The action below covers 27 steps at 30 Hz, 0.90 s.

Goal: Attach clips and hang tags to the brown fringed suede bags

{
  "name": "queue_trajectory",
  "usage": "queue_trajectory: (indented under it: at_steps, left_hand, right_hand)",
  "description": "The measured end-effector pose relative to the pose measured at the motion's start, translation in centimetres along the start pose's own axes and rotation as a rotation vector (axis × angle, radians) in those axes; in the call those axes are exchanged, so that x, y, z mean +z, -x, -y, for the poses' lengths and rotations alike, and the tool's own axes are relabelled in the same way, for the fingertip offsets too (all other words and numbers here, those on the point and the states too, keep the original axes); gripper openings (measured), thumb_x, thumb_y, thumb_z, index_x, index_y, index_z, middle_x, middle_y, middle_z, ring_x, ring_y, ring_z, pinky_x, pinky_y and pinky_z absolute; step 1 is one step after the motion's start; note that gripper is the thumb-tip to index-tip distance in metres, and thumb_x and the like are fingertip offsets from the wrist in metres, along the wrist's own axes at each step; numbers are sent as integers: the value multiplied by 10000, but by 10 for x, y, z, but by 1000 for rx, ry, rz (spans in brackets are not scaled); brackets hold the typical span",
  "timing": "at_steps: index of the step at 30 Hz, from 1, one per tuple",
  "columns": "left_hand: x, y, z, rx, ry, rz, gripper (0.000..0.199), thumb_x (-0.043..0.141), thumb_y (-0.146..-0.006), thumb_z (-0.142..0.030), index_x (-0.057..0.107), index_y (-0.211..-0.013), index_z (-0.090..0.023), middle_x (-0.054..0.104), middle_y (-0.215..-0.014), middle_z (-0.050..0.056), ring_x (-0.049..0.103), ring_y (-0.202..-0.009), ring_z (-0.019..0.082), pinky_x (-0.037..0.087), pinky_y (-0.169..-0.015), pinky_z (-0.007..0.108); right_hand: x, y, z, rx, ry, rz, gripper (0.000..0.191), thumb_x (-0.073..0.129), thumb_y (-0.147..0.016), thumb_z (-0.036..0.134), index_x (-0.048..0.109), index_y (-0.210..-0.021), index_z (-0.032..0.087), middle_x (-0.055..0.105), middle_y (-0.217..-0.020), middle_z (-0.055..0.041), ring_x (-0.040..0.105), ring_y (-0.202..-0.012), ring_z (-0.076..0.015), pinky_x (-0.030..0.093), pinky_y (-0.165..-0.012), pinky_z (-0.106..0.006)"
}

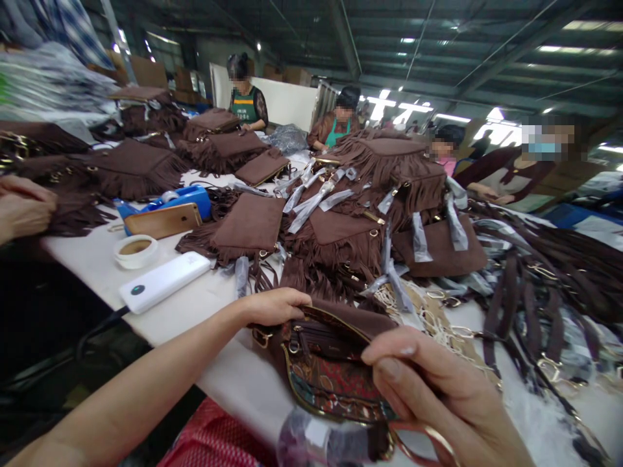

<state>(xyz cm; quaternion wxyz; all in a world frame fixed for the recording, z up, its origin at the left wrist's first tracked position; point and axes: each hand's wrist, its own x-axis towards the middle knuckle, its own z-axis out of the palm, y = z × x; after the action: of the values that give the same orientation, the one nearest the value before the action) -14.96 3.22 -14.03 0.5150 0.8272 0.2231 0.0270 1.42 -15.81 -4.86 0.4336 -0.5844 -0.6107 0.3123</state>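
A brown suede-like bag [335, 383] lies unzipped at the table's front edge, its patterned lining and an inner zip pocket showing. My left hand [277, 307] grips its upper left rim, thumb and fingers closed on the brown material. At the right end of the opening, my right hand [433, 389] has thumb and forefinger pinched together at the bag's edge. Beneath those fingers is a copper-coloured loop [428, 438]; whether the hand holds it too, I cannot tell. Clear plastic wrap [311, 438] sits below the bag, partly blurred.
Fringed brown bags [248, 224] are piled across the white table [195, 318]. Brown straps [516, 311] with gold buckles lie at right. A white power bank [165, 282], tape roll [136, 251], phone [165, 221] and blue tape dispenser [197, 196] stand left. Another person's hand [24, 207] and several co-workers surround the table.
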Motion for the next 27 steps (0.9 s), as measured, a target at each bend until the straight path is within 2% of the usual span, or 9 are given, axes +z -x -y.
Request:
queue_trajectory:
  at_steps: [2,5,8,11,15,18,21,24,27]
  left_hand:
    - [-1,-1,5,-12,74,-15,150,489,-772,-95,589,-848,-176,584,-811,-37,538,-814,146,437,-722,211]
    - [-3,-2,9,-32,182,-55,192,510,-731,-76,572,-877,-185,559,-816,-49,517,-819,138,418,-722,207]
    - [-3,-4,11,-58,296,-65,297,507,-694,-49,554,-949,-193,559,-841,-48,512,-782,126,420,-683,201]
    - [-3,-6,11,-80,398,-43,397,475,-679,-22,536,-1032,-193,568,-847,-45,497,-684,104,421,-626,195]
    - [-3,-8,11,-69,452,-39,426,465,-679,-5,556,-1052,-190,593,-890,-36,521,-714,96,436,-677,196]
    - [-3,-6,12,-38,432,-52,406,483,-689,-9,582,-1043,-184,622,-934,-23,569,-843,122,455,-787,224]
    - [0,-2,11,5,388,-83,397,485,-729,-18,601,-1071,-185,648,-994,-4,587,-966,159,452,-913,278]
    - [1,7,3,134,196,-229,466,474,-756,4,606,-1158,-192,631,-1144,44,562,-1104,190,415,-1036,348]
    - [-2,22,-9,335,-50,-386,432,495,-812,0,640,-1166,-199,500,-1382,102,480,-1276,227,369,-1117,387]
  right_hand:
    - [4,-25,-18,-58,106,89,255,527,-948,417,691,-838,255,544,-591,37,464,-490,-119,342,-447,-217]
    - [20,-49,-51,-52,325,276,225,515,-944,309,673,-808,224,586,-649,33,521,-569,-126,362,-530,-222]
    - [35,-54,-78,-48,422,449,238,499,-953,253,645,-771,209,578,-649,43,528,-575,-120,311,-527,-223]
    - [45,-49,-95,-67,376,532,246,494,-942,210,630,-737,203,560,-634,54,513,-555,-108,278,-506,-218]
    - [53,-41,-103,62,167,464,246,491,-925,261,640,-740,196,558,-637,42,500,-574,-115,317,-520,-208]
    - [59,-39,-100,151,-85,400,258,531,-888,343,594,-687,193,554,-659,24,498,-636,-134,375,-596,-221]
    - [63,-39,-95,279,-318,342,314,607,-857,452,581,-690,188,507,-645,33,437,-617,-125,361,-590,-223]
    - [64,-39,-94,380,-506,275,378,681,-817,540,600,-730,181,489,-656,43,374,-576,-98,299,-524,-198]
    - [65,-39,-100,475,-649,287,429,719,-779,597,580,-765,191,360,-529,101,218,-445,-58,154,-420,-186]
